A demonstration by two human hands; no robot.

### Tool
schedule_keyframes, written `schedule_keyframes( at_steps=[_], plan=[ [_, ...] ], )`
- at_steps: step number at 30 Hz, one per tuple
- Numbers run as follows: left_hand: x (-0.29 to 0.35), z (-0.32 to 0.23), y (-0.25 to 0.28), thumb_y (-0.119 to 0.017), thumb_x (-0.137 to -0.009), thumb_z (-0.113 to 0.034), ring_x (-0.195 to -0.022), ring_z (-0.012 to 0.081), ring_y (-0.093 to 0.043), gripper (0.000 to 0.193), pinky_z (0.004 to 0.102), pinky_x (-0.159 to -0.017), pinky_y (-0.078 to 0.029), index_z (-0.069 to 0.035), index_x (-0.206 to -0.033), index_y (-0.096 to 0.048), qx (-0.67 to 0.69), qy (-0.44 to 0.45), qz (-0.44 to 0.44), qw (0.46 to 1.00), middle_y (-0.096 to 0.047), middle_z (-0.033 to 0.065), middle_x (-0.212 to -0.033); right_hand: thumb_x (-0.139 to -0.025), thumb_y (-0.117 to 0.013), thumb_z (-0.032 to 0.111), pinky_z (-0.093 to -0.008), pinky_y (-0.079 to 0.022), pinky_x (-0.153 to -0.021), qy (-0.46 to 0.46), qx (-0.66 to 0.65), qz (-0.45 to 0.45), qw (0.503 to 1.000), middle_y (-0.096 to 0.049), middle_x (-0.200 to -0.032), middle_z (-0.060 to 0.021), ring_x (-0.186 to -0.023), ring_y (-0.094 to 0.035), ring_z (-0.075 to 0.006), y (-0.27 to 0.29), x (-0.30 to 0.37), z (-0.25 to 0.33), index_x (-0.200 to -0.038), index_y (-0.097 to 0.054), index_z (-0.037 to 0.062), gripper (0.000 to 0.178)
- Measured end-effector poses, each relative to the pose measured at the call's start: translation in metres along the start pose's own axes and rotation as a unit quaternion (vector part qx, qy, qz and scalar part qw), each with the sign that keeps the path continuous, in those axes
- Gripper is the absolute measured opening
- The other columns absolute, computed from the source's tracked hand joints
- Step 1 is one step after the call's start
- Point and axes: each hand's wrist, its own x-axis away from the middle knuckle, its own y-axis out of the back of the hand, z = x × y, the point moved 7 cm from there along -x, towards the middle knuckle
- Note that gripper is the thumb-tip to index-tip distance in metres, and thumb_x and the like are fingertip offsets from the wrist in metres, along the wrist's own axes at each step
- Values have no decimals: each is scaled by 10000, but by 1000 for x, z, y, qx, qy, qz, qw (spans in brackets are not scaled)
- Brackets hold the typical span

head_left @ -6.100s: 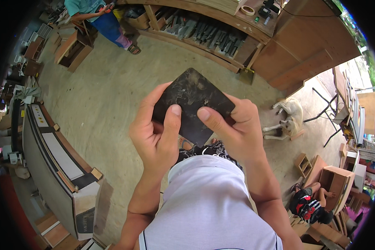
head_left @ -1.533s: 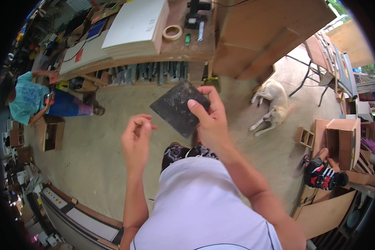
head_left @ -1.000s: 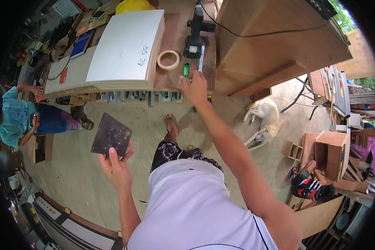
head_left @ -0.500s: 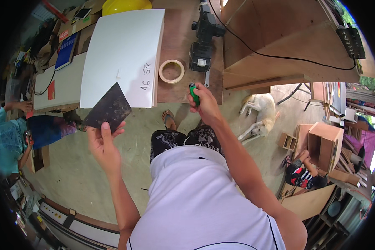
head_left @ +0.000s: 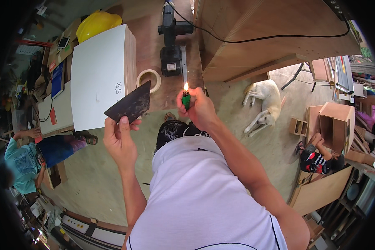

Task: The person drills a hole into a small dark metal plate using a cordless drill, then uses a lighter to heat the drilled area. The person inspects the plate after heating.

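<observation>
My left hand (head_left: 121, 139) pinches a dark, scuffed flat rectangular sheet (head_left: 130, 105) by its near edge, thumb on top. The sheet is tilted above the near edge of the workbench (head_left: 171, 93). My right hand (head_left: 198, 106) is closed round a green lighter (head_left: 186, 101), held upright with a flame (head_left: 186, 86) burning at its top. A gap separates the flame from the sheet. Behind the sheet lies a roll of masking tape (head_left: 156, 79), partly covered by it. A stack of white-faced boards (head_left: 98, 79) stands left of the tape.
A black power tool (head_left: 171, 54) lies on the bench, with a cable above it. A yellow hard hat (head_left: 99, 26) sits behind the boards. Plywood cabinetry (head_left: 254, 25) stands right. A dog (head_left: 263, 102) lies on the floor. One person (head_left: 23, 160) is left, another (head_left: 316, 160) right.
The lighter now shows a flame. My left hand has brought the sheet rightward, nearer the lighter, and tilted it. The whole view has shifted and turned a little.
</observation>
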Motion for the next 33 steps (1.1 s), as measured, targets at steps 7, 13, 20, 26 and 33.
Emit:
schedule_keyframes(
  at_steps=[7,13,20,26,33],
  plan=[
    [-10,-4,-19,-698,-999,-71,-783,92,-641,189,241,-706,-506,52,-1141,-678,-58,10,-7,998,-720,61,-955,-1041,-438,333,-294,-403,-649,-16,47,-75,996,-531,-761,-4,-696,-467,-131,-7,13,16,-891,-642,24,400],
    [-14,-30,-22,-774,-923,-54,-699,91,-581,115,237,-670,-483,28,-1001,-752,-153,-53,-50,986,-731,50,-846,-1048,-545,274,-339,-438,-634,254,402,-65,877,-596,-787,-75,-701,-561,-186,-34,27,49,-982,-740,-6,348],
    [-5,-50,-22,-776,-898,-8,-737,135,-671,121,265,-689,-529,19,-1016,-777,-175,-120,-45,976,-767,106,-881,-1053,-550,291,-376,-445,-657,233,405,-62,882,-591,-793,-123,-720,-576,-244,-43,19,38,-957,-747,-17,377],
    [-1,-57,-24,-771,-892,18,-754,142,-685,126,269,-715,-539,22,-1018,-775,-171,-131,-28,976,-763,111,-882,-1066,-525,305,-363,-439,-670,208,373,-57,903,-569,-751,-107,-715,-557,-209,-46,19,32,-967,-755,-15,406],
    [5,-57,-27,-765,-893,37,-772,138,-680,136,267,-733,-533,27,-1029,-771,-144,-127,-15,981,-755,105,-889,-1110,-436,394,-263,-359,-634,51,214,13,975,-557,-771,-17,-685,-435,-86,-47,25,18,-994,-698,-21,504]
  ],
)
